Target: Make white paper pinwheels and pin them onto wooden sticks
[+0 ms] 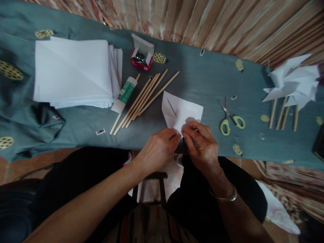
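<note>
A white square of paper (186, 104) with a dark slit near its left side lies at the table's front edge, one corner toward me. My left hand (163, 145) pinches that near corner from the left. On the other side, my right hand (202, 141) has its thumb and fingers closed on the same paper. Both sets of fingertips almost meet there, and they hide the corner itself. Green-handled scissors (227, 116) rest with blades apart, right of my right hand. Several wooden sticks (145, 99) lie in a bundle to the left of the paper.
A stack of white paper (73, 72) stands at the left. A green-and-white glue tube (126, 92) lies across a stick. Behind it sits an open red box (141, 55) of small shiny metal pieces. Paper pinwheels (295, 81) on sticks lie far right. A curtain (202, 23) borders the back.
</note>
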The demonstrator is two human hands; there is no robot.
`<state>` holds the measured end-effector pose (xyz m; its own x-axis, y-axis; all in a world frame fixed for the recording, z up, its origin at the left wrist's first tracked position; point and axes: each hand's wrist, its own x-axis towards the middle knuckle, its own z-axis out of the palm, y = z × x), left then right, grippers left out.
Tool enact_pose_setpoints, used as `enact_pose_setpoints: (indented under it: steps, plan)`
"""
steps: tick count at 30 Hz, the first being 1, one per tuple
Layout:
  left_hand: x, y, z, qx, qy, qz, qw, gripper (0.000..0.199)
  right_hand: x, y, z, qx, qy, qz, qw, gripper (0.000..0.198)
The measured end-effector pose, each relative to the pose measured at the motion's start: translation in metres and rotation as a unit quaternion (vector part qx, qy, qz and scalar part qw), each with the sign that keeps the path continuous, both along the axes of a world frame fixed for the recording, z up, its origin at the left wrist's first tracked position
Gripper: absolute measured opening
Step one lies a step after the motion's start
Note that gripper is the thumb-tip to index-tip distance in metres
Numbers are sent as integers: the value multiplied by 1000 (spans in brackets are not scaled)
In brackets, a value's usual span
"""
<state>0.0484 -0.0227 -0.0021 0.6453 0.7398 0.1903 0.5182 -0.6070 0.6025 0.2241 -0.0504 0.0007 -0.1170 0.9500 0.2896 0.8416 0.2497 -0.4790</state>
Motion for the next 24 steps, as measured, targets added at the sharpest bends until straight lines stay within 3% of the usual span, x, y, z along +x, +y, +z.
enact_pose_setpoints:
  steps: [15, 24]
  plan:
    - [0, 0, -2, 1, 8, 6, 1000, 19, -2, 3, -8, 13, -20, 40, 999, 44]
    - [0, 1, 1, -4, 19, 5, 1000, 20, -3, 6, -11, 26, -29, 51, 998, 47]
